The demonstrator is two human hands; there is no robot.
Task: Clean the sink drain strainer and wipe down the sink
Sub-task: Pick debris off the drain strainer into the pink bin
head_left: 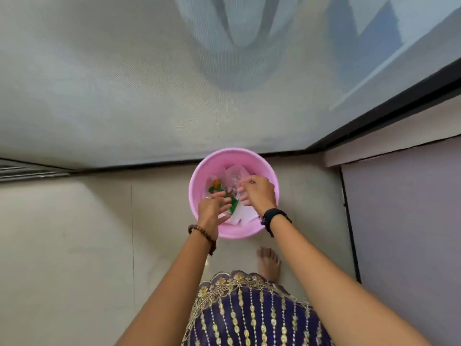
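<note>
A round pink bin (pixel 197 186) stands on the beige tiled floor in front of me. Inside it lie white paper scraps (pixel 239 213) and green and orange waste (pixel 215 187). My left hand (pixel 213 211) hovers over the bin's near left rim with its fingers spread and nothing in it. My right hand (pixel 258 193) is above the bin's right side, fingers loosely curled and blurred; nothing shows in its grip. Neither sink nor strainer is in view.
A mesh screen door (pixel 149 83) in a dark frame rises just behind the bin. A pale cabinet or wall panel (pixel 404 208) stands to the right. My bare foot (pixel 269 263) rests on the floor near the bin. A metal track (pixel 30 172) runs at far left.
</note>
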